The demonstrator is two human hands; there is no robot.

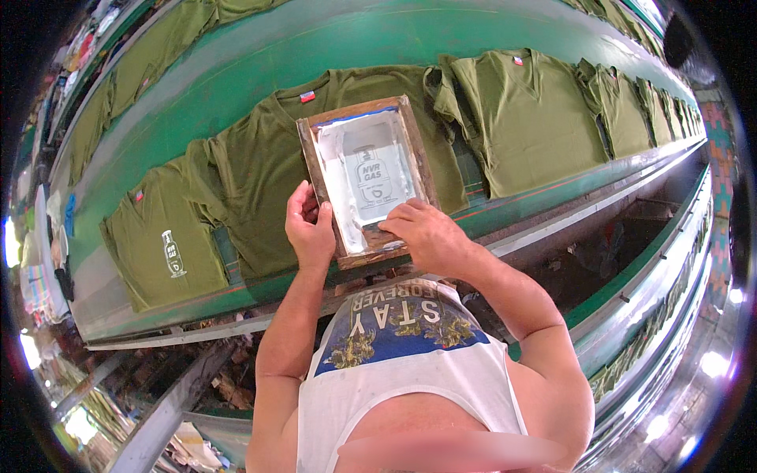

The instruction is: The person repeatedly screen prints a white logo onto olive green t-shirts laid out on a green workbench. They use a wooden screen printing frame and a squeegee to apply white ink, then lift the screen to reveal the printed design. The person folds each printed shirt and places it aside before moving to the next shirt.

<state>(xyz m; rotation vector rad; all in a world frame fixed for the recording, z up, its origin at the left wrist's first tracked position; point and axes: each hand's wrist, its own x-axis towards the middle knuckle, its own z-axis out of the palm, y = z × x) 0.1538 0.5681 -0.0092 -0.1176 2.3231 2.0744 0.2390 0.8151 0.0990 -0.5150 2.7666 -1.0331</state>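
Observation:
A wooden-framed printing screen (364, 110) with a pale mesh and a grey bottle-shaped design lies on an olive green T-shirt (260, 162) on the long green table (331, 43). My left hand (309, 229) grips the frame's near left corner. My right hand (422, 232) holds the near right edge, fingers resting on the mesh. To the left, another olive shirt (162, 236) carries a white print of the same design. To the right lies a plain olive shirt (528, 118).
More olive shirts (631, 106) lie in a row along the table toward the far right, and others (150, 67) on a second table behind. Metal rails and a dark gap (631, 229) run under the table's near edge. Cloth piles (43, 260) sit at far left.

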